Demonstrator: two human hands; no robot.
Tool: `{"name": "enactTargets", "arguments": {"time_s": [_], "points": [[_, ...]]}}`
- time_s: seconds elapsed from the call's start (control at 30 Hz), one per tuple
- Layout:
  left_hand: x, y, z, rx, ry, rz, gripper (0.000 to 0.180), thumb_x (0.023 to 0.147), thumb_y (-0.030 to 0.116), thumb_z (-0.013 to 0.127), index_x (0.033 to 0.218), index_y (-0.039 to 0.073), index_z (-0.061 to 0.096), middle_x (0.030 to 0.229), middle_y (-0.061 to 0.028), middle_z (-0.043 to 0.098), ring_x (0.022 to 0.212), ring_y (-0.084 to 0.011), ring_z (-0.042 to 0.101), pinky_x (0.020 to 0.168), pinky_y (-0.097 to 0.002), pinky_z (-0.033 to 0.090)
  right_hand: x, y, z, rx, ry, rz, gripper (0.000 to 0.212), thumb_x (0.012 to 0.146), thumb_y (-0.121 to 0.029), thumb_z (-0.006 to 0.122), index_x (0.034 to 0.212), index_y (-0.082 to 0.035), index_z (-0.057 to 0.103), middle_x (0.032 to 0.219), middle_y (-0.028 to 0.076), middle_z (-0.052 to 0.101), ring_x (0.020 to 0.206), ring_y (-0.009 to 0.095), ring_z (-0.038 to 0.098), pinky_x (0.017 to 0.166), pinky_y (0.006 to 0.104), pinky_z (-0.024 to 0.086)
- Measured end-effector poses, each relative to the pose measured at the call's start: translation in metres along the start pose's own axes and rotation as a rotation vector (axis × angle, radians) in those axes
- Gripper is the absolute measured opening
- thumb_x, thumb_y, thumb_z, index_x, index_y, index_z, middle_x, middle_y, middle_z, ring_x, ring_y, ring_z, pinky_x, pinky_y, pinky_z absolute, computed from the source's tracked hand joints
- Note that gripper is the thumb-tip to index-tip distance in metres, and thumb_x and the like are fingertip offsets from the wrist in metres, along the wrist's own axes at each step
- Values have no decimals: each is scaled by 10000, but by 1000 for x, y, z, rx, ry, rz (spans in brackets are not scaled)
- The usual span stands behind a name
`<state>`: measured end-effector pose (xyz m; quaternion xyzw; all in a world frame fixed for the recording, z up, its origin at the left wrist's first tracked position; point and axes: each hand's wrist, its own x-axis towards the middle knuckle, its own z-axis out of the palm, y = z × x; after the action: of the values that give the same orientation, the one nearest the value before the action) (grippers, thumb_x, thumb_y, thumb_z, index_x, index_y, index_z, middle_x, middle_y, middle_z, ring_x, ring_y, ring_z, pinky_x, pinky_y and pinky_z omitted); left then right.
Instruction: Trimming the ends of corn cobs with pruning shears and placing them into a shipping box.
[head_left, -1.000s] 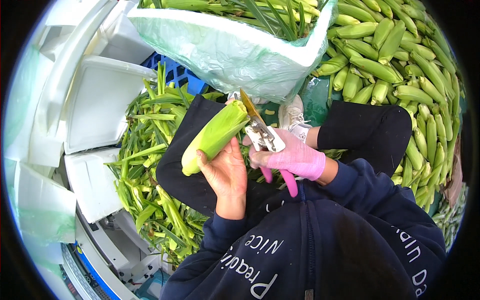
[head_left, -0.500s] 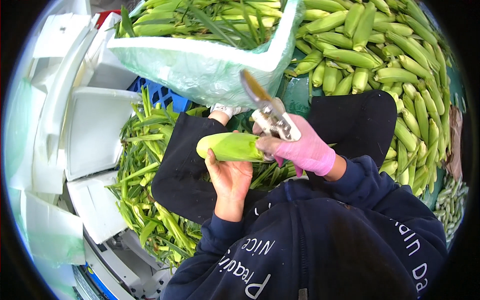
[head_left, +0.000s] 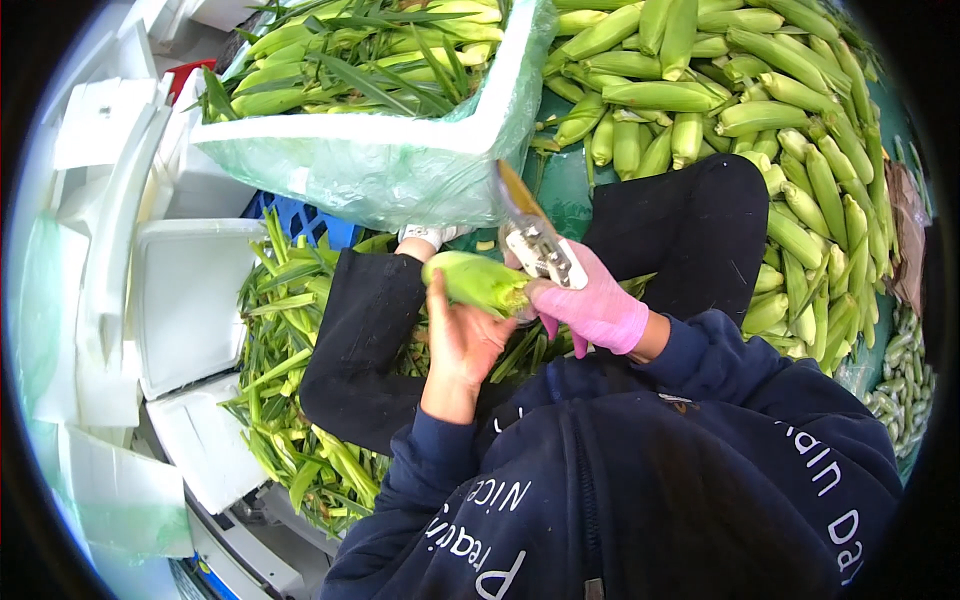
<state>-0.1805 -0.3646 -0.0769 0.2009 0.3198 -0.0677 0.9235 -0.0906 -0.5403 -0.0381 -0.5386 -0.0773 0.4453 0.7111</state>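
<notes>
A green ear of corn in its husk [head_left: 470,281] lies across my bare left hand [head_left: 458,345], whose fingers and thumb close round its underside. The ear is slightly smeared by motion, and its trimmed stalk end points toward my right hand [head_left: 598,303]. That hand wears a pink glove and grips a pair of pruning shears [head_left: 540,252] with whitish parts, its brownish blade sticking up and away from me. My gloved fingertips are right at the stalk end; whether they touch it I cannot tell.
A white foam box lined with greenish film [head_left: 350,150] holds more corn ahead. Heaped ears [head_left: 690,95] fill the right side. Stripped husk leaves [head_left: 290,385] lie by my left leg, near a blue crate [head_left: 300,218] and white foam boxes [head_left: 195,300]. Bagged small green pods [head_left: 898,390] sit far right.
The ear has tipped, its stalk end now lower and uncovered, with a pale cut face showing. My left hand has turned with it. The surroundings have shifted a little in view.
</notes>
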Motion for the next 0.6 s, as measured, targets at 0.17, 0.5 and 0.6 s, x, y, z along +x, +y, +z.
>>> {"name": "enactTargets", "arguments": {"time_s": [0.17,0.5,0.6], "points": [[-14,-4,-7,1333,409,598,512,1028,427,400,790,6,569,561,-63,531,505,-127,522,507,-268,438,-3,-1,-1,117,71,-5,360,881,-105,544,1234,-38,517,793,60,595,544,111,571,438,228,484],[-23,-5,62,1597,185,1154,269,960,135,569,741,15,468,611,-88,436,502,-208,458,501,-345,391,-10,-13,12,209,155,-78,348,868,-63,544,1212,-17,526,761,81,594,472,151,519,437,246,445],[-23,4,67,898,-93,605,230,1015,190,508,842,40,528,646,49,430,551,-41,411,513,-219,380,-10,-7,-8,695,23,-78,361,894,-54,495,1242,42,469,811,127,597,693,203,596,482,307,497]]}}
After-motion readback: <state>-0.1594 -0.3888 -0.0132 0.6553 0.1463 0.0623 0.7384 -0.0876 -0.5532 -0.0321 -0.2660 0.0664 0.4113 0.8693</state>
